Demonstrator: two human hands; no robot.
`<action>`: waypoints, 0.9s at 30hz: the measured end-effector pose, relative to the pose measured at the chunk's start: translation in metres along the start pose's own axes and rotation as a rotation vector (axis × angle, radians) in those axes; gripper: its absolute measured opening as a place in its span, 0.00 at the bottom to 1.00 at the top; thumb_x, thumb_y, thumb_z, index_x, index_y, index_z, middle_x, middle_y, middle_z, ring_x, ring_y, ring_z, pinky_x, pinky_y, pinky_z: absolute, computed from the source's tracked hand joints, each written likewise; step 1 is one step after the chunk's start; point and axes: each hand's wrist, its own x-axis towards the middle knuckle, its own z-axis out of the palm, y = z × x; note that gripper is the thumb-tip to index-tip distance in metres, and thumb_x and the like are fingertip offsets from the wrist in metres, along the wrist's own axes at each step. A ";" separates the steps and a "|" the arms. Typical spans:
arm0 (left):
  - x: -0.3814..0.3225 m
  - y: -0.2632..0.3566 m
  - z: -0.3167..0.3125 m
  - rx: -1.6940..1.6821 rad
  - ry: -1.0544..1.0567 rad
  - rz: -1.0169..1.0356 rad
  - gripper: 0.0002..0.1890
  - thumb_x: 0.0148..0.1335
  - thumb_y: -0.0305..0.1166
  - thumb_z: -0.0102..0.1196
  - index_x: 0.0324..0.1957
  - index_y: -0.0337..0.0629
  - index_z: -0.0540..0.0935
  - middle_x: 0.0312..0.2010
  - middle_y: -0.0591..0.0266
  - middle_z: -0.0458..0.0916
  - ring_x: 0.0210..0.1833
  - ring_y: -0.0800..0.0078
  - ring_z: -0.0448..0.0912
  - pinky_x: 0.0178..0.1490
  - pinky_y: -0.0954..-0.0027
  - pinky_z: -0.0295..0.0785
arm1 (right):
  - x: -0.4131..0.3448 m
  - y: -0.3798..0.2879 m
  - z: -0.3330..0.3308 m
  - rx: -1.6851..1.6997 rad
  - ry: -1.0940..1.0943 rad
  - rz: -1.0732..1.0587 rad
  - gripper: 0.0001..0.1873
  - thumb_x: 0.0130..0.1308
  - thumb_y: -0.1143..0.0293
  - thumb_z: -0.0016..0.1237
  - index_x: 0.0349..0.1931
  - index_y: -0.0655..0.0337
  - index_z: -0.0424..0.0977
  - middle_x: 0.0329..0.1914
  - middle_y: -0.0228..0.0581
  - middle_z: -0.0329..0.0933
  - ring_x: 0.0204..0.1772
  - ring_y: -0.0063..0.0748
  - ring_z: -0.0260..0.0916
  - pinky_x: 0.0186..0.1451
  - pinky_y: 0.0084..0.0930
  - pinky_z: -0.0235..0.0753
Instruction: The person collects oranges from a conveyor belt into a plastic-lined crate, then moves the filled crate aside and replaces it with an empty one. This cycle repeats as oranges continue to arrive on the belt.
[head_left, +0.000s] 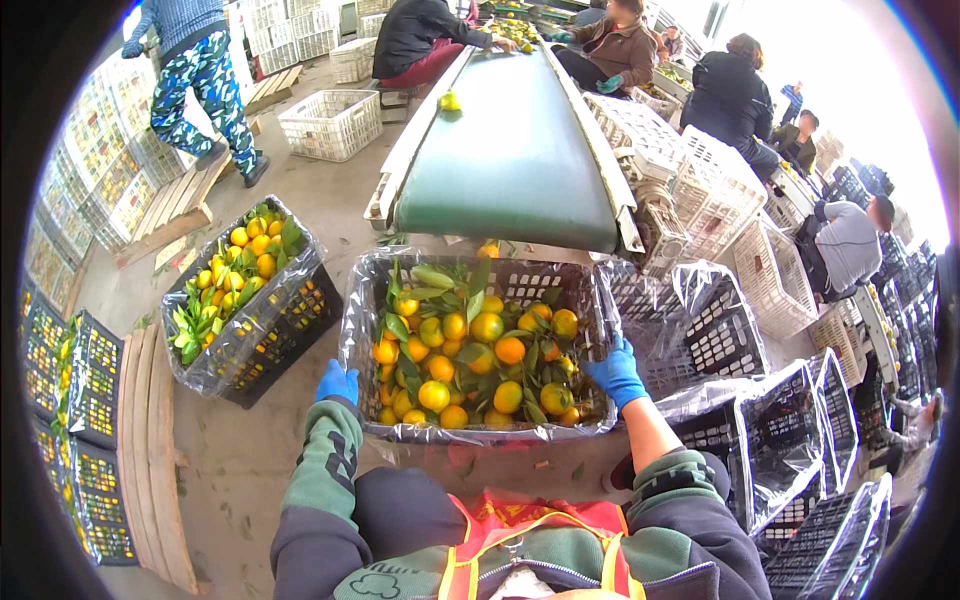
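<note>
A black plastic crate with a clear plastic liner (480, 433) stands below the near end of a green conveyor belt (510, 172). Inside lie many yellow-orange citrus fruits (454, 375), some with green leaves. My left hand (337, 382), in a blue glove, is at the crate's left side. My right hand (619, 371), also in a blue glove, is on the lined rim at the right, its thumb towards the inside. The fingers of both hands are partly hidden. One fruit (449, 101) rests on the belt near its left edge, and another (489, 249) shows at the crate's far rim.
A filled lined crate (292, 330) stands at the left, near a wooden pallet (154, 450). Lined black crates (697, 322) without fruit stand at the right. White crates (330, 124) flank the conveyor. People sit along the belt; a person in camouflage trousers (199, 97) is at the upper left.
</note>
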 end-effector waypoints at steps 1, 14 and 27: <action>-0.001 0.000 -0.001 -0.007 -0.017 -0.006 0.21 0.63 0.44 0.59 0.47 0.35 0.73 0.43 0.34 0.80 0.47 0.37 0.78 0.49 0.46 0.73 | -0.005 0.012 0.006 -0.069 -0.018 -0.019 0.59 0.44 0.55 0.70 0.75 0.53 0.47 0.62 0.64 0.63 0.63 0.64 0.66 0.65 0.47 0.70; 0.013 -0.008 0.010 0.027 -0.064 -0.057 0.25 0.63 0.44 0.58 0.53 0.35 0.71 0.49 0.33 0.79 0.51 0.37 0.78 0.53 0.46 0.72 | -0.009 0.047 0.004 -0.063 -0.071 -0.086 0.37 0.54 0.57 0.58 0.67 0.46 0.65 0.53 0.62 0.67 0.51 0.66 0.74 0.56 0.49 0.76; 0.010 -0.008 0.007 0.057 -0.012 -0.043 0.25 0.62 0.45 0.59 0.52 0.35 0.72 0.48 0.34 0.80 0.52 0.36 0.77 0.54 0.46 0.72 | -0.014 0.039 -0.003 -0.068 -0.061 -0.086 0.33 0.56 0.58 0.58 0.63 0.47 0.67 0.52 0.59 0.67 0.50 0.65 0.75 0.54 0.51 0.76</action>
